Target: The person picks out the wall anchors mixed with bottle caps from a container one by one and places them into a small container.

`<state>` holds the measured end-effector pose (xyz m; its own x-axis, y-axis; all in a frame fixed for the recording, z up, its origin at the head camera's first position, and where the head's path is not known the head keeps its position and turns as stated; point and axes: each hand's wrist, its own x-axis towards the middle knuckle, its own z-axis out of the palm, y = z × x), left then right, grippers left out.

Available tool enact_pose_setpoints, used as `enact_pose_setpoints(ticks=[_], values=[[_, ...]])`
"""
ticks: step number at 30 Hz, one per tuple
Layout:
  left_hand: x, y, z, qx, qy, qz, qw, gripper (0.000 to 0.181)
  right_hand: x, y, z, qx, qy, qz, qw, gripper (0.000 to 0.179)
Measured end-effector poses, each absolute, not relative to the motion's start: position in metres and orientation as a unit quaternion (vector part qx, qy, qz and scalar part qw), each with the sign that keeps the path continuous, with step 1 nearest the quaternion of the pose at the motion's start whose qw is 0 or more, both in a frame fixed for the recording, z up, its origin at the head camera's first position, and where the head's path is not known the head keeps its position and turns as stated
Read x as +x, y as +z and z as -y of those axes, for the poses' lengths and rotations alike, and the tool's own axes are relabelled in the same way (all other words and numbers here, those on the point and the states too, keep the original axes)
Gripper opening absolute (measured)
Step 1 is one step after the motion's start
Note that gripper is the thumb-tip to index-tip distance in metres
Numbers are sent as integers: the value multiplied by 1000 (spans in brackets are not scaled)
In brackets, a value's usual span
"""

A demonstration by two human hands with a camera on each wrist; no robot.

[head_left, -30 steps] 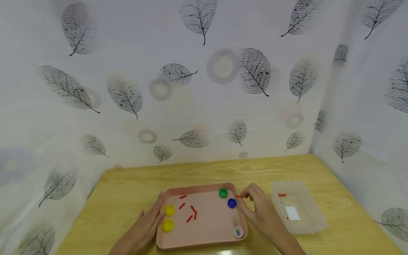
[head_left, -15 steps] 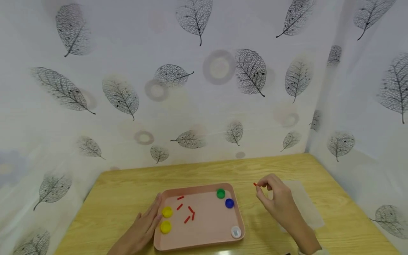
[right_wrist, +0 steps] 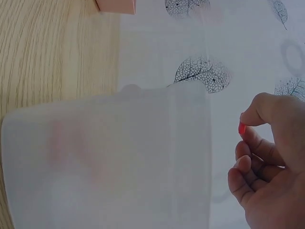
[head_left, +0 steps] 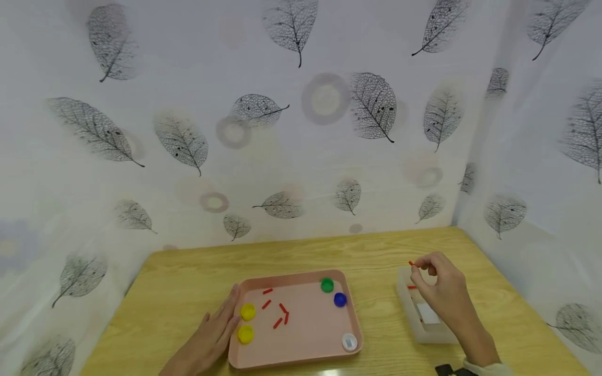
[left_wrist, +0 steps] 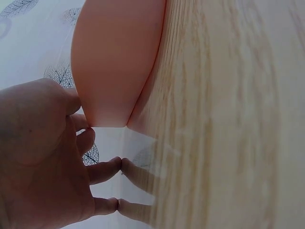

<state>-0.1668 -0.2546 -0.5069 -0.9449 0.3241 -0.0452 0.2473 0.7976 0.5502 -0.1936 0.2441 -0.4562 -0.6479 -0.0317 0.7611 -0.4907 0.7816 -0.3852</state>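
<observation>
Right now I have a short red stick (head_left: pixel 411 263) aloft, over the far left corner of the translucent box (head_left: pixel 435 337). It sits pinched between thumb and index finger of the right hand (head_left: pixel 444 290), the other fingers curled. The stub I can see slants up and leftward out of the fingertips in the head view; skin hides the rest of its long axis. I judge this a carry from the pink tray (head_left: pixel 324 334) to the box; next, it probably calls for centring over the opening, lowering and loosening the pinch. Five loose red sticks (head_left: pixel 278 323) lie at mixed angles in the tray, whose left side the left hand (head_left: pixel 211 331) touches, fingers extended, slightly spread.
</observation>
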Motion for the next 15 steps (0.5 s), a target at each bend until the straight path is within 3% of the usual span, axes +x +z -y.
enact_pose_setpoints(ticks=[15], values=[[-169,-506,253,143,278,-947,78,63,-197,-470,-266,111,272,879,376,19]])
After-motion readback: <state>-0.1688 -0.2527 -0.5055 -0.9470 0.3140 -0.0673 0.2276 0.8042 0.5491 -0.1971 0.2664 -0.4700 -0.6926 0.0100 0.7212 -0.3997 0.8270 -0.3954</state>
